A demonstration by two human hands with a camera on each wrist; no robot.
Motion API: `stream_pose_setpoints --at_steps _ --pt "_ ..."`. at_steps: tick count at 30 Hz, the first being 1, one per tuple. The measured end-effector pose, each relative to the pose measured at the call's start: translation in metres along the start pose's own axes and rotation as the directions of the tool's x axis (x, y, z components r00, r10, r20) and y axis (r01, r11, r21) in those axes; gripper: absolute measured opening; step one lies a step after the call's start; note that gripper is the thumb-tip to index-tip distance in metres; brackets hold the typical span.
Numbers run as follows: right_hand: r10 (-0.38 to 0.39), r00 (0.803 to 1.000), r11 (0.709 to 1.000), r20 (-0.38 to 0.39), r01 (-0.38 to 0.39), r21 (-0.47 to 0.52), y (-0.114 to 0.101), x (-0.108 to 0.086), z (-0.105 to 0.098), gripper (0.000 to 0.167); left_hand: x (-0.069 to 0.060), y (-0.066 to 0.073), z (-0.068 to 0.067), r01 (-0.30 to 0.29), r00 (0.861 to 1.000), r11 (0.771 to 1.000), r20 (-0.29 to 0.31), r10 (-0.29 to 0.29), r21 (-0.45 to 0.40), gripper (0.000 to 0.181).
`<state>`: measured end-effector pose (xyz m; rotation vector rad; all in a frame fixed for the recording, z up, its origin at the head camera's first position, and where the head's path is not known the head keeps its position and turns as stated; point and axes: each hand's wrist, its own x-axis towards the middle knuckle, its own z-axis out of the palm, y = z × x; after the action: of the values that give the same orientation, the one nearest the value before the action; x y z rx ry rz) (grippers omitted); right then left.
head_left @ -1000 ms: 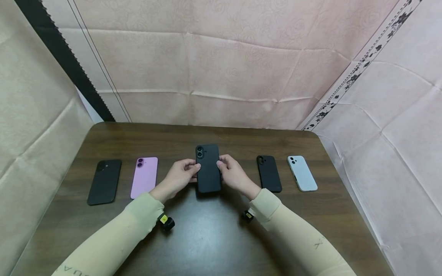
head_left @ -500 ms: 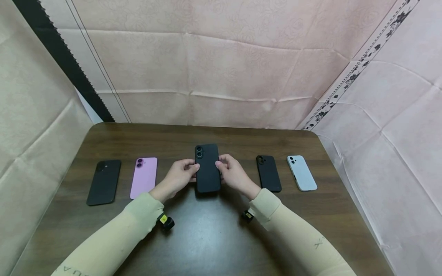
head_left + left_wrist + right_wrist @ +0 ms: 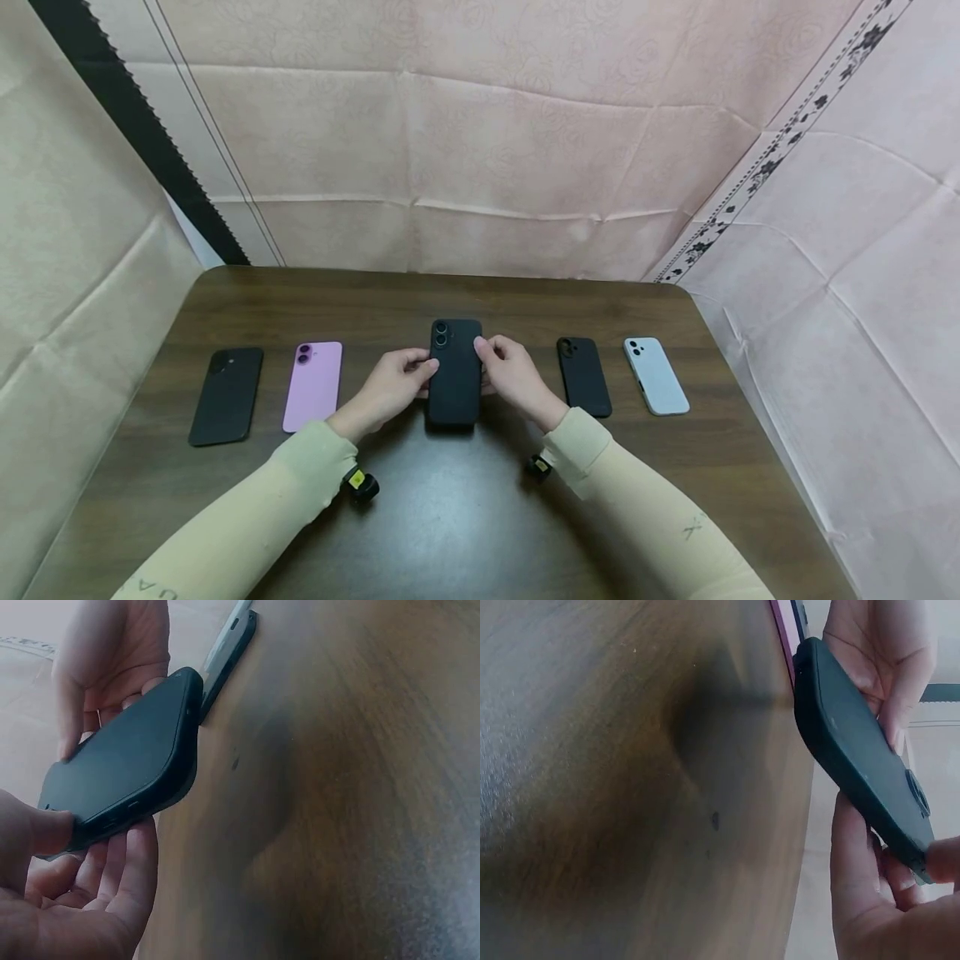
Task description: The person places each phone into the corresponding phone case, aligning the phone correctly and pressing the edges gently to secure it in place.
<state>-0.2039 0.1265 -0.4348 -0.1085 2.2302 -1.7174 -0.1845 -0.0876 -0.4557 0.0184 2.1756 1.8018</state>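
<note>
A black phone [image 3: 456,379], which looks to be in a dark case, is held in both hands just above the table, its back with the camera lenses facing up. My left hand [image 3: 388,385] pinches its left edge, thumb on top and fingers beneath. At the right edge, near the upper corner, my right hand [image 3: 516,377] grips it with the thumb on the rim. In the left wrist view the phone [image 3: 127,754] shows its thick rounded bottom end. The right wrist view shows the phone's [image 3: 855,742] side and raised camera ring. Its screen side is hidden.
On the brown wooden table [image 3: 450,533], a black phone [image 3: 227,396] and a lilac phone [image 3: 313,386] lie to the left. A black phone or case [image 3: 584,377] and a light blue one [image 3: 657,377] lie to the right. Pale cloth [image 3: 450,167] hangs behind.
The phone has shifted slightly right and toward the person. My right thumb has slid up from the middle of its edge toward the upper corner. The left hand barely moved.
</note>
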Motion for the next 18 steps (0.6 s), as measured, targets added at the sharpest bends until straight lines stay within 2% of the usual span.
stream_pose_setpoints --at_steps 5,18 --pt "-0.016 1.000 0.999 -0.003 0.016 0.038 -0.0005 0.0020 -0.0026 0.037 -0.0003 0.0000 0.0011 -0.011 1.000 1.000 0.018 0.010 0.014 0.043" --pt "-0.010 0.999 1.000 -0.046 0.011 0.028 -0.0008 0.0038 -0.0008 0.031 0.0005 -0.0023 0.0024 -0.019 0.999 1.000 0.040 0.018 0.023 0.041"
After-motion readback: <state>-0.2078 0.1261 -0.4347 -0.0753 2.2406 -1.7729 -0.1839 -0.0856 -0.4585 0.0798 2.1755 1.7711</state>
